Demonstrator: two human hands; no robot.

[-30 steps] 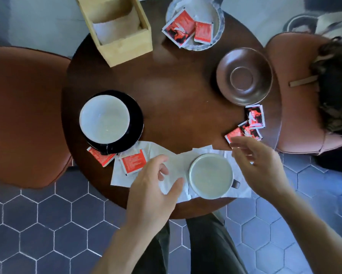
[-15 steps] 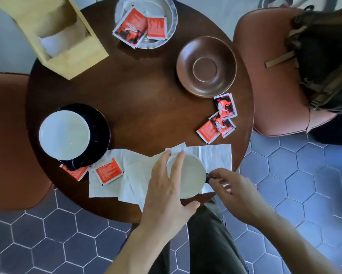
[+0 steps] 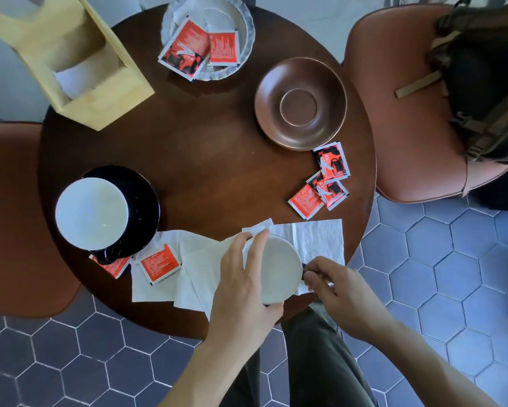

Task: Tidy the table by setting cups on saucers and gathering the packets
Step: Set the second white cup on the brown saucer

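Cups: one (image 3: pixel 91 213) sits on the black saucer (image 3: pixel 147 201) at left; both hands, left (image 3: pixel 241 292) and right (image 3: pixel 341 292), grasp the second (image 3: pixel 280 267), brown saucer (image 3: pixel 301 102) empty, packets (image 3: pixel 320 183) scattered.

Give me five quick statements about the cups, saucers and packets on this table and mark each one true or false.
1. The brown saucer has a cup on it. False: it is bare.
2. The right hand pinches the handle of the near cup. True.
3. The far cup sits on the black saucer. True.
4. The near cup rests on a saucer. False: it sits on white napkins.
5. The left hand holds a packet. False: it grips the near cup's rim.
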